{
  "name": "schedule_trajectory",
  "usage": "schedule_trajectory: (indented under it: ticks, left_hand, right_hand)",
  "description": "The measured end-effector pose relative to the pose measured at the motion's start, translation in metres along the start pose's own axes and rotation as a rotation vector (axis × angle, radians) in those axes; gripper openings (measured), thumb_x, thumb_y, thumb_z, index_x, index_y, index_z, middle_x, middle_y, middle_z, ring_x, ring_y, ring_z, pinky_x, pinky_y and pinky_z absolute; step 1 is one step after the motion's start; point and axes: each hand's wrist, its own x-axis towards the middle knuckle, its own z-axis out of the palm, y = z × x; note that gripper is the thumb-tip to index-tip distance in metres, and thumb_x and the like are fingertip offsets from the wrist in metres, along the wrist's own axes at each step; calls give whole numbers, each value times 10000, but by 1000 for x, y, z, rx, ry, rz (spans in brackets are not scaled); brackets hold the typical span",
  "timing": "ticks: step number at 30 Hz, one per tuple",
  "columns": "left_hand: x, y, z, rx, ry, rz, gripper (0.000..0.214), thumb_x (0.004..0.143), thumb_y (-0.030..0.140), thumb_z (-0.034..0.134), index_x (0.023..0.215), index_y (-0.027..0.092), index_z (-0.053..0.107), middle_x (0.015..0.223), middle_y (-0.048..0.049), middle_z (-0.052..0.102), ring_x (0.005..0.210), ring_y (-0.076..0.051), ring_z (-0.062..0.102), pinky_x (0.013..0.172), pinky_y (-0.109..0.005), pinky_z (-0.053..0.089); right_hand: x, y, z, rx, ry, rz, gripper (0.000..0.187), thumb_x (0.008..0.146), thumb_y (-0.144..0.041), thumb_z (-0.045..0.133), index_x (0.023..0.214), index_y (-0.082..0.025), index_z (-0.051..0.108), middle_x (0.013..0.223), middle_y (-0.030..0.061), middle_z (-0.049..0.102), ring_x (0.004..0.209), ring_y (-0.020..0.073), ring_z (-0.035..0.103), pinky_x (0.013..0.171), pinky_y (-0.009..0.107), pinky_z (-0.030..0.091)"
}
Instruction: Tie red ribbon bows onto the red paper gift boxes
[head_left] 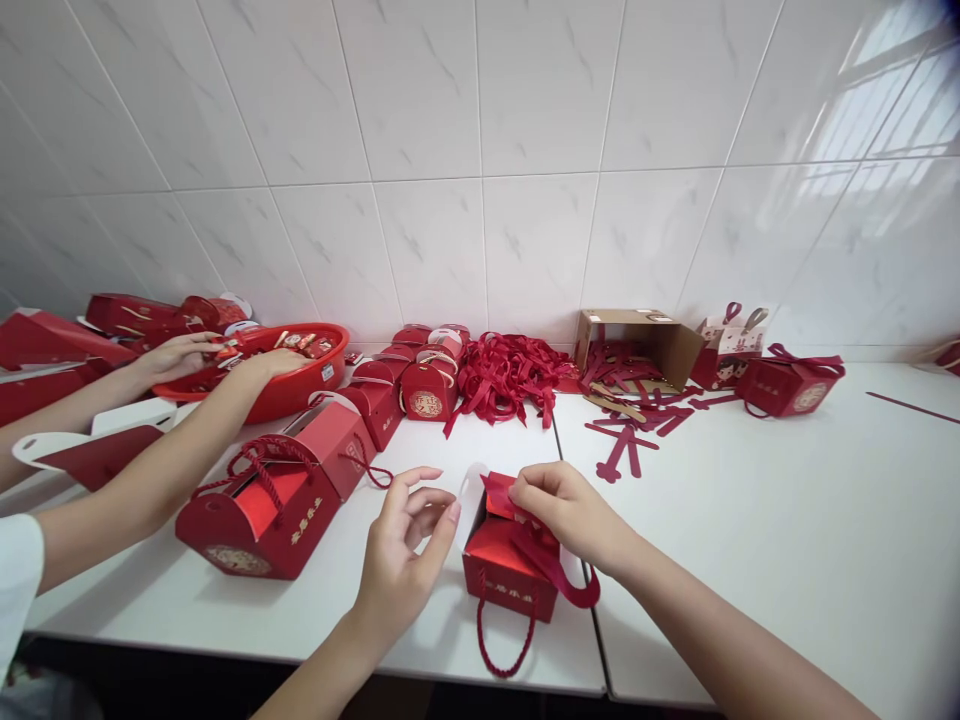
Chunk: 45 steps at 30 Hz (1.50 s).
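Note:
In front of me on the white table stands a small red gift box (504, 592) with gold lettering. A dark red rope handle (507, 668) hangs down its near side, and white flaps stick up at its sides. Pinched in my right hand (559, 510), over the top of the box, is a red ribbon (559, 575); its loop droops past the right side. My left hand (412, 550) is just left of the box, fingers curved and apart, holding nothing. My right fingers hide part of the ribbon and the box top.
A co-worker's hands (274, 365) reach into a red basin (330, 372) of small packets at left. Finished-looking red boxes (277, 520) stand nearby. Farther back lie a ribbon heap (510, 375), an open cardboard box (679, 350) with dark red strips (622, 455), and a ribbon-topped box (787, 385).

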Motion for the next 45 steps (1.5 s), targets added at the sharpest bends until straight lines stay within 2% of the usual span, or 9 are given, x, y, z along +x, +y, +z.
schedule_trajectory:
  ticks: [7, 17, 25, 29, 33, 36, 38, 41, 45]
  left_hand:
    - [-5, 1, 4, -81, -9, -52, 264, 857, 277, 576, 1070, 242, 425, 782, 26, 638, 734, -107, 624, 704, -189, 507]
    - [-5, 6, 7, 1, -72, 0, 230, 890, 312, 522, 1067, 246, 390, 752, 44, 570, 735, -125, 565, 763, -255, 459]
    - [20, 16, 16, 40, -250, -100, 301, 914, 427, 407, 720, 199, 432, 687, 33, 405, 647, -128, 412, 630, -247, 384]
    - [27, 6, 8, 295, -279, -99, 308, 925, 418, 305, 740, 205, 429, 701, 19, 465, 673, -143, 484, 629, -238, 425]
    - [34, -20, -19, 609, -282, -154, 220, 822, 318, 445, 642, 195, 471, 690, -28, 560, 708, -203, 543, 667, -305, 443]
    - [37, -34, -38, 782, -154, -180, 182, 726, 236, 531, 559, 187, 477, 722, -106, 571, 848, -316, 520, 770, -447, 404]
    - [39, -35, -39, 834, -90, -148, 139, 769, 260, 512, 657, 183, 535, 860, -136, 591, 968, -351, 484, 841, -492, 370]
    - [40, -23, -25, 596, -142, -52, 219, 883, 371, 427, 869, 207, 572, 1000, -86, 596, 1009, -276, 499, 896, -411, 381]
    - [35, -2, 5, 94, -369, -71, 279, 918, 439, 400, 823, 208, 525, 779, 1, 548, 722, -160, 516, 675, -262, 419]
  right_hand:
    - [11, -13, -2, -138, -142, 88, 299, 721, -214, 468, 477, -200, 294, 451, -71, 231, 435, 63, 187, 427, 263, 129]
    - [15, -17, -6, -296, -160, 70, 275, 772, -256, 466, 526, -195, 359, 502, -60, 312, 472, 80, 266, 446, 247, 225]
    - [11, -16, -4, -409, -150, 0, 297, 809, -247, 462, 538, -189, 354, 514, -58, 344, 495, 81, 303, 467, 234, 262]
    - [-4, -22, -14, -401, -133, -66, 242, 843, -297, 501, 640, -177, 555, 636, -12, 537, 564, 102, 459, 521, 230, 368]
    - [-30, -21, -42, -430, 118, -257, 245, 871, -381, 524, 1019, -226, 643, 1047, 65, 627, 888, 185, 584, 703, 280, 473]
    - [-45, -9, -61, -492, 213, -188, 278, 889, -439, 496, 1027, -238, 631, 1048, 76, 639, 916, 216, 588, 715, 308, 483]
    - [-50, 3, -67, -532, 187, -87, 293, 908, -468, 456, 938, -238, 635, 978, 65, 659, 876, 222, 597, 703, 314, 472]
    - [-49, 17, -63, -575, 159, -8, 394, 935, -507, 361, 781, -228, 593, 798, 50, 646, 750, 219, 581, 667, 326, 435]
    - [-40, 26, -46, -622, 150, -13, 432, 933, -531, 336, 710, -218, 534, 741, 52, 604, 721, 216, 534, 681, 336, 393]
